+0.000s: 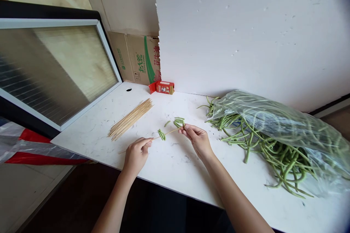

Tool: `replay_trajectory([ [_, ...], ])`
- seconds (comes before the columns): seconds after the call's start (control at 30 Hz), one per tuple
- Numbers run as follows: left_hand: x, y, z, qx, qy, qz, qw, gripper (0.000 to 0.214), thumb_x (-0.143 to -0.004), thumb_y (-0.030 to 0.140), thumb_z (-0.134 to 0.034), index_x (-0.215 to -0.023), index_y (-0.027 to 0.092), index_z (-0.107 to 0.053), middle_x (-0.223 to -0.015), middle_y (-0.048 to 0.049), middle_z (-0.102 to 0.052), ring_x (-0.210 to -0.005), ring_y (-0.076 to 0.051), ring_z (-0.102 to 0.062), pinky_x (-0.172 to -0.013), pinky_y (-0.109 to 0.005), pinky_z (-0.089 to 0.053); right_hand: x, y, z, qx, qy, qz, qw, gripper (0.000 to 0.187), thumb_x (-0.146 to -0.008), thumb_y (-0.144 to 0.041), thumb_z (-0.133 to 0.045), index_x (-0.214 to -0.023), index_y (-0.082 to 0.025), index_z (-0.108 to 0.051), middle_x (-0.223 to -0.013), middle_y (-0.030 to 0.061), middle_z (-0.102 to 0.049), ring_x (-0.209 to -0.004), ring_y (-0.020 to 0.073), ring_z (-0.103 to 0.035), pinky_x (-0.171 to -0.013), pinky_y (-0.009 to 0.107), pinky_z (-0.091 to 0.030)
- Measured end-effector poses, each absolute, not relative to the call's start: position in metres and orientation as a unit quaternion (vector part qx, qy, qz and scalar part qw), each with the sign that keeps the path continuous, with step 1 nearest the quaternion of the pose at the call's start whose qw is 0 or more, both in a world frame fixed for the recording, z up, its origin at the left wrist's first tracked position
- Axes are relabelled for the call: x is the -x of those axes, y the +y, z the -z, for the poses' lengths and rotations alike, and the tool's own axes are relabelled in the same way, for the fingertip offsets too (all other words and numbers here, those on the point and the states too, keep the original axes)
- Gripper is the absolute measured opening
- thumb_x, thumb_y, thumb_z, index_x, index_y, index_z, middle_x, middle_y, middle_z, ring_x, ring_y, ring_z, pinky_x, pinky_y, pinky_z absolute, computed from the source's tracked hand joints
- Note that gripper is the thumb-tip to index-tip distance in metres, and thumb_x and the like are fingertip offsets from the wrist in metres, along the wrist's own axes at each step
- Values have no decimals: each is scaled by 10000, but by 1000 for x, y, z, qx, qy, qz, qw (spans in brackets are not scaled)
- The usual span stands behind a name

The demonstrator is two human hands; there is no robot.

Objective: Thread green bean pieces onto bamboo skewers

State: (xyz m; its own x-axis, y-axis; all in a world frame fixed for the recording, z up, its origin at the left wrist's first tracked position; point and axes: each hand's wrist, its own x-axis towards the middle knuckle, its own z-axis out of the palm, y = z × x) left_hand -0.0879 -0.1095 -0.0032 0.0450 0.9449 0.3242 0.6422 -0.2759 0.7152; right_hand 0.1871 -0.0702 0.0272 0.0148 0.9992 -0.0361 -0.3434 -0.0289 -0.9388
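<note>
A thin bamboo skewer (172,131) slants across above the white table. My left hand (137,154) is closed around its lower part, and the rear end sticks out behind the fist. Several short pieces of long green bean (162,134) are threaded on the skewer between my hands. At the far tip, my right hand (197,140) pinches what looks like a small piece of green bean; the fingers partly hide it. Just beyond the fingertips lie several cut bean pieces (179,121), with a single piece (167,123) to their left.
A bundle of bamboo skewers (130,119) lies at the left. Long green beans (287,160) spill from a clear plastic bag (273,113) on the right. A small red box (164,87) and a cardboard carton (135,58) stand at the back, before a white foam board (246,32).
</note>
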Motion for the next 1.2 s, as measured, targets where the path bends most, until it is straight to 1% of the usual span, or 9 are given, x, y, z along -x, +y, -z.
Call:
replay_trajectory([
  [0.2,87,-109,3,-696,565,-396,197,347,-977,151,-520,-1160,244,-799,-985,-45,-799,-898,-175,-737,-813,-283,-573,-185,-69,-25,403,-389,-585,587,351,-849,-528,-837,-980,-203,-842,-1005,82,-809,-949,231,-763,-1099,454,-549],
  [0.77,86,-110,3,-696,569,-391,196,357,-971,133,-510,-1155,239,-797,-1001,-48,-801,-914,-177,-740,-833,-290,-580,-182,-69,-23,422,-344,-571,614,419,-806,-537,-867,-1031,-186,-823,-975,77,-814,-951,240,-778,-1093,456,-562],
  [1.0,86,-111,1,-699,570,-389,189,345,-978,156,-517,-1149,253,-800,-999,-45,-798,-914,-178,-735,-817,-278,-573,-181,-70,-22,417,-354,-559,623,391,-818,-533,-865,-1022,-201,-832,-966,74,-816,-932,240,-779,-1104,477,-557],
  [1.2,88,-110,1,-697,575,-385,185,324,-987,167,-524,-1143,239,-800,-989,-52,-800,-909,-185,-734,-815,-281,-566,-181,-72,-23,415,-370,-554,620,371,-804,-516,-883,-1012,-213,-838,-981,74,-817,-973,259,-777,-1087,480,-567],
])
